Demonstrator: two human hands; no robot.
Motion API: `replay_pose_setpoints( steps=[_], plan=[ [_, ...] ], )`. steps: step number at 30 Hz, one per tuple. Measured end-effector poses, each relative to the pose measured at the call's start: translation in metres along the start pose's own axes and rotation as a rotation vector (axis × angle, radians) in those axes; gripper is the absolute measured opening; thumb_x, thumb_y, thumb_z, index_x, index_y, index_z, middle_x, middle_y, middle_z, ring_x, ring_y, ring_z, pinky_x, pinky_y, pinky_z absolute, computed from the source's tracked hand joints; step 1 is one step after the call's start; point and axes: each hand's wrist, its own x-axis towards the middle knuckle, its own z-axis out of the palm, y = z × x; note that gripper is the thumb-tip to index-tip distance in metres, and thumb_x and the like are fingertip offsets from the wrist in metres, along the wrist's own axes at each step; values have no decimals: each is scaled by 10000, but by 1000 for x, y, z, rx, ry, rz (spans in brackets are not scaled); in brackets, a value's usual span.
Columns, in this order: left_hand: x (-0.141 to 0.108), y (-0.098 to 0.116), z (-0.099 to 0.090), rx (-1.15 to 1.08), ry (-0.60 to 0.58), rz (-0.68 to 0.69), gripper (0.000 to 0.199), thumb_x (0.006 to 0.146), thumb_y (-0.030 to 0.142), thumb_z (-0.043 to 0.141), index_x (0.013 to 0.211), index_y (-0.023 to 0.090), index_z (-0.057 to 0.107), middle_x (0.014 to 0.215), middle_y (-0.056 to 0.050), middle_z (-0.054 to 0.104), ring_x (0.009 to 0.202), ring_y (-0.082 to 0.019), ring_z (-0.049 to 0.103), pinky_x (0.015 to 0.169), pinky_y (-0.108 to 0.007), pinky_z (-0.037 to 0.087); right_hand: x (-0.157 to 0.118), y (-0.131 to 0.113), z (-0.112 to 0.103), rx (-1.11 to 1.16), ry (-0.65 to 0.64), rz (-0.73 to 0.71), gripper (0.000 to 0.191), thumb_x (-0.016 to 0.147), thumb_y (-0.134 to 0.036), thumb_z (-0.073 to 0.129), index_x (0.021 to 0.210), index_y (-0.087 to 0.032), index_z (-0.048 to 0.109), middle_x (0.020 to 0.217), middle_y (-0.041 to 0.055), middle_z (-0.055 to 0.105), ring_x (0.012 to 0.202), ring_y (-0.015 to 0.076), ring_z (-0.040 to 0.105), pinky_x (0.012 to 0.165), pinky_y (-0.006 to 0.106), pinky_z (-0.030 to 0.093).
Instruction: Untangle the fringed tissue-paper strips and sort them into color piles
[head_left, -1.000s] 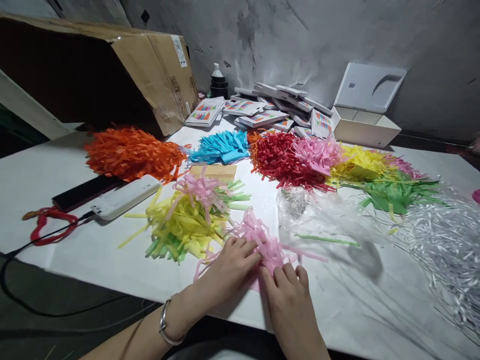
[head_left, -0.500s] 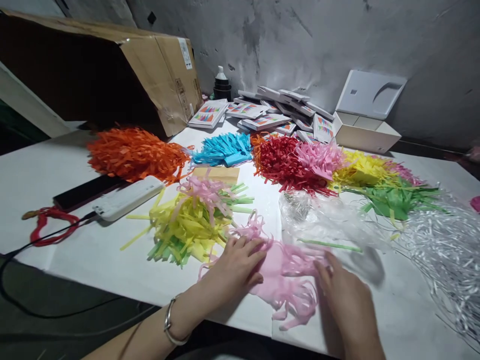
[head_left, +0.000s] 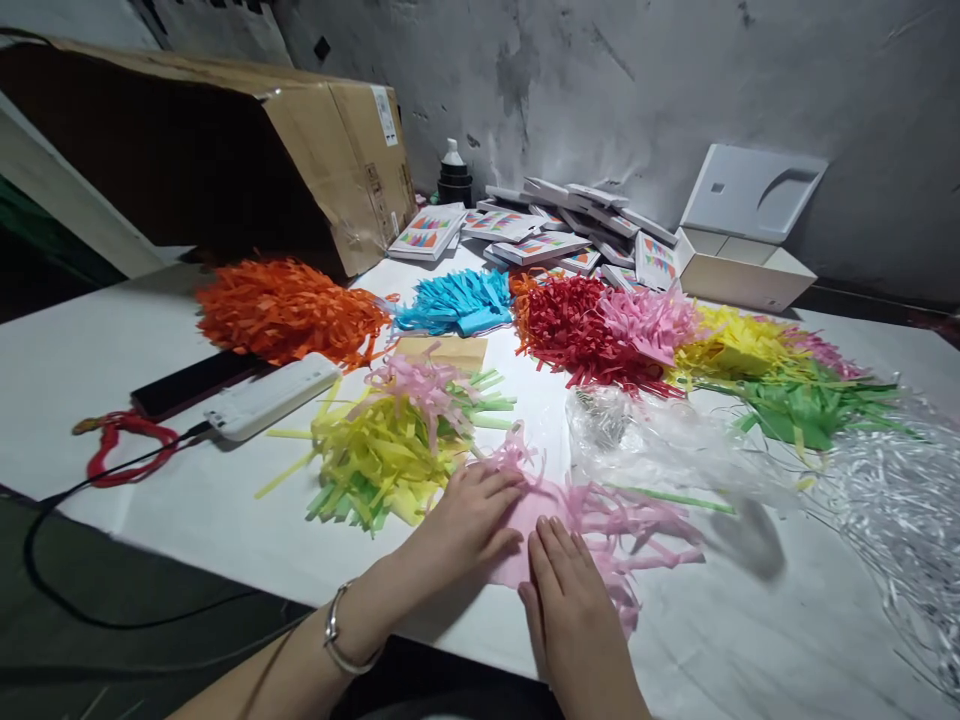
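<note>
A pink tissue paper piece with cut fringes lies on the white table near its front edge. My left hand rests on its left part, fingers spread and flat. Beside it, my right hand lies flat on the middle of the paper, its fingers stretched out. Pink fringe strips fan out to the right of my right hand. Just behind my left hand sits a heap of yellow fringed paper, with pink fringe on top and green strips under it.
Orange, blue, red, yellow and green bundles line the back. Farther off are a cardboard box, printed packets and a white box. Clear plastic, silver strands and a white device also lie there.
My right hand has moved left from the ends of the pink fringe onto the paper's middle and lies flat. The fringe now spreads out at right. The view has shifted slightly.
</note>
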Motion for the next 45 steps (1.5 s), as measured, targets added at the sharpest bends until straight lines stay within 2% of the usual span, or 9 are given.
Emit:
replay_pose_setpoints(
  steps=[6,10,14,16,19,23,28,31,45],
  plan=[
    [-5,-44,-22,-121,305,-277,287,991,304,499,1187,165,655,1381,-174,562,1280,-321,547,1049,-516,485,-15,10,-10,-5,-27,7,464,981,-347,536,1370,-95,552,1408,143,602,1295,310,579,1001,484,539],
    [-15,-33,-26,72,485,-242,339,981,311,521,1286,173,575,1432,-210,495,1333,-380,471,1071,-620,408,-18,13,-16,-84,-69,-79,524,947,-376,595,1367,-66,551,1408,169,595,1275,330,594,962,488,564],
    [-26,6,-2,-40,126,335,514,902,352,664,1376,234,504,1349,-131,612,1287,-302,517,1136,-519,379,-20,19,-20,-99,27,-130,358,936,-158,502,1268,-95,621,1310,137,675,1222,281,636,964,428,551],
    [-29,22,10,-130,-33,425,514,869,335,698,1341,212,535,1263,-108,669,1206,-269,568,1122,-452,408,-22,25,-25,-77,82,-146,377,902,-63,449,1223,-113,640,1241,116,715,1181,245,660,967,400,537],
    [-33,31,18,-163,-40,354,261,921,162,598,1179,188,612,1152,-91,706,1092,-231,604,1017,-374,470,-26,34,-36,-6,66,-192,361,907,-62,463,1218,-124,635,1179,97,742,1139,219,679,999,386,498],
    [-38,29,17,-208,-40,304,261,921,24,461,1054,190,611,1014,-61,715,939,-209,616,861,-342,489,-25,39,-49,97,24,-179,297,930,-87,501,1184,-173,630,1103,41,761,1153,236,659,1032,408,413],
    [-20,32,20,-104,-56,36,128,955,136,506,890,180,607,819,-46,678,751,-210,634,657,-308,472,-9,28,-45,152,123,154,113,986,-147,512,962,-194,612,836,35,696,909,220,646,893,382,407],
    [0,37,18,20,-133,-94,178,992,179,484,860,180,604,841,-47,686,725,-209,661,611,-295,454,1,24,-35,77,128,332,253,1007,-191,469,767,-213,546,686,16,586,718,208,566,804,388,383],
    [27,39,8,123,-225,-268,213,996,251,497,830,194,618,801,-55,722,716,-236,680,571,-298,369,8,22,-27,-206,31,509,190,947,-182,522,779,-214,603,749,35,640,862,266,566,920,491,294]
  ],
)
